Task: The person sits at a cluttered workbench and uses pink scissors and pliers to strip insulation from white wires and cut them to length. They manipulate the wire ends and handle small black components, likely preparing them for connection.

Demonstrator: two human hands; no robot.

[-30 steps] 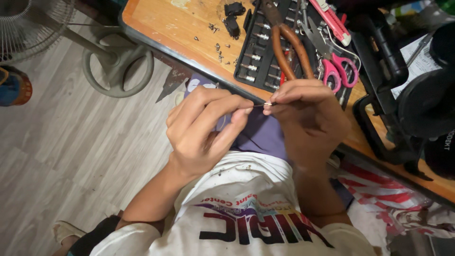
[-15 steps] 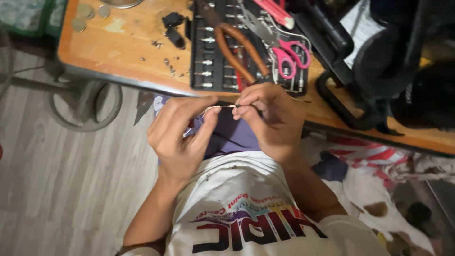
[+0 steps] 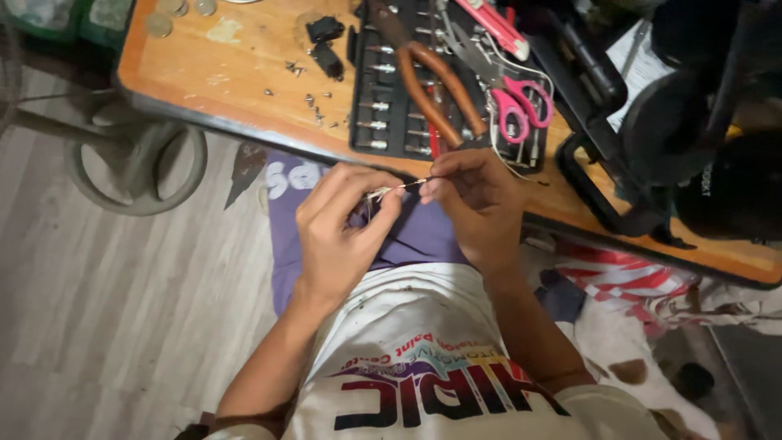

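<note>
A: Together, the 2 hands meet over the lap. Left hand: fingers curled closed, thumb and forefinger pinching the frayed end of a thin pale wire. Right hand: likewise closed, its fingertips nipping the other end of the same short, taut length.

B: What differs from the 2 earlier views?

A: Very little in the grip. Both pinches hold as they did half a second and 1 second ago, with the hands still fingertip to fingertip. Chiefly the view has shifted, so that more of the table now shows above the hands. My reading is that the fine work on the wire end continues, neither finished nor dropped.

B: And where does the wire lie?

A: Between the 2 pinches, in the air just below the near edge of the wooden table, above the purple cloth on the lap. It touches nothing else that I can see.

B: Around them?

A: On the table, just beyond the right hand, a black tray of bits with orange-handled pliers lying across it; beside these, pink-handled scissors. Small screws are scattered to the left. A fan base stands on the floor, well apart.
</note>
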